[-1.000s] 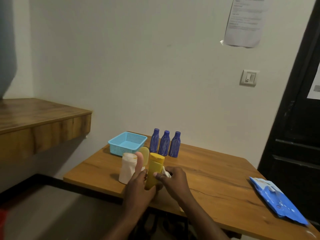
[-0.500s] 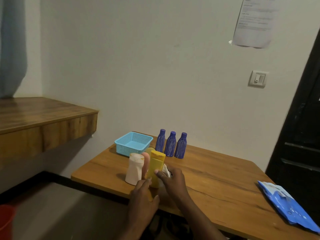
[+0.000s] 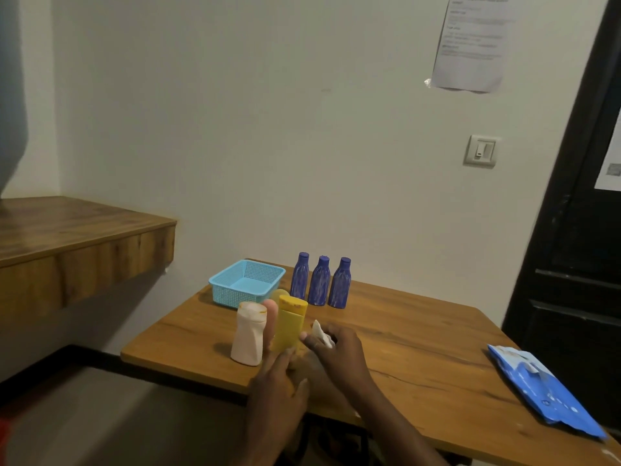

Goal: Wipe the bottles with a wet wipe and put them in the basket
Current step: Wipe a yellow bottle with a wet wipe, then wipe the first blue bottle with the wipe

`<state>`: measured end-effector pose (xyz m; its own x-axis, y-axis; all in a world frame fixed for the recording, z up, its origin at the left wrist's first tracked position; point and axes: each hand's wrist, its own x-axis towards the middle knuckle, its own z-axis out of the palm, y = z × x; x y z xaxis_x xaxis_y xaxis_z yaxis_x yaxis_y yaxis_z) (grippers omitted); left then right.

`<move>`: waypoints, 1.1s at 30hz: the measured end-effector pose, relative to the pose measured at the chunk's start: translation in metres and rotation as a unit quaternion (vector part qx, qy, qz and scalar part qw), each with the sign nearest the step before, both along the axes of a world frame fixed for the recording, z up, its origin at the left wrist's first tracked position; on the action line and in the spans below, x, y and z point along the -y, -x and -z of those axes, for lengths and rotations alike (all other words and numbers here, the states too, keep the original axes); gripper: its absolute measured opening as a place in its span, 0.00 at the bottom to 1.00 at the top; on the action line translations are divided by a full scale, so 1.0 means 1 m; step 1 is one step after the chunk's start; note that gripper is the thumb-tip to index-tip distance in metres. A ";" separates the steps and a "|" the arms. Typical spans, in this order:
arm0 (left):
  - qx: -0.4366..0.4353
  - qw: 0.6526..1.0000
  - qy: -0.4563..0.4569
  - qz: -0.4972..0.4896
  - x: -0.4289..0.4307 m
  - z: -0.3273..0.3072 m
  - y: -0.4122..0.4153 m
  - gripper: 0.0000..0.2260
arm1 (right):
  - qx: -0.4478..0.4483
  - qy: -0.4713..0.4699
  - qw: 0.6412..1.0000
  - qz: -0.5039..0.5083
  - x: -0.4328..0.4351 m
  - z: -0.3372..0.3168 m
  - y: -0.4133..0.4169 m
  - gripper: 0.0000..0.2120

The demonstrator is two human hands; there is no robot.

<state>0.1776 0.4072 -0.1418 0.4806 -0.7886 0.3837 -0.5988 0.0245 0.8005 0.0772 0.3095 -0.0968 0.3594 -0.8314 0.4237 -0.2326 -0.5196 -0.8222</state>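
Fingers [image 3: 307, 338] of the right hand [image 3: 336, 351] pinch the wet wipe [image 3: 321, 331] beside the yellow bottle [image 3: 290, 326].
The left hand [image 3: 279, 381] lies slack-fingered at that bottle's base, holding nothing.

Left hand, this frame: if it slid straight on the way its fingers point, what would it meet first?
Most likely the upright yellow plastic bottle, directly ahead of the left hand; whether its fingertips touch it is unclear. The right hand pinches a white wet wipe beside it.
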 end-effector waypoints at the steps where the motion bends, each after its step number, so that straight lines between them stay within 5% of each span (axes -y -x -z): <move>1: 0.001 1.000 0.009 0.012 0.001 -0.002 0.006 0.27 | 0.000 -0.005 1.000 0.012 0.003 -0.001 0.008 0.09; 17: 0.118 0.985 -0.020 0.122 0.114 -0.087 0.068 0.21 | 0.141 -0.201 0.968 0.061 0.070 -0.006 0.096 0.13; 22: 0.160 0.973 -0.107 0.124 0.166 -0.131 0.056 0.19 | 0.157 -0.213 0.962 0.059 0.101 -0.005 0.094 0.12; 26: 0.193 0.962 -0.154 0.114 0.207 -0.164 0.039 0.05 | 0.158 -0.208 0.964 0.058 0.127 -0.006 0.085 0.12; 33: 0.238 0.951 -0.167 0.102 0.271 -0.188 -0.002 0.10 | 0.153 -0.219 0.963 0.050 0.158 -0.004 0.068 0.10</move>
<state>0.1797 0.1367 0.0463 0.1397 -0.9629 0.2310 -0.9052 -0.0296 0.4239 0.0092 0.1516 -0.0925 0.1828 -0.9782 0.0986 0.0235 -0.0960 -0.9951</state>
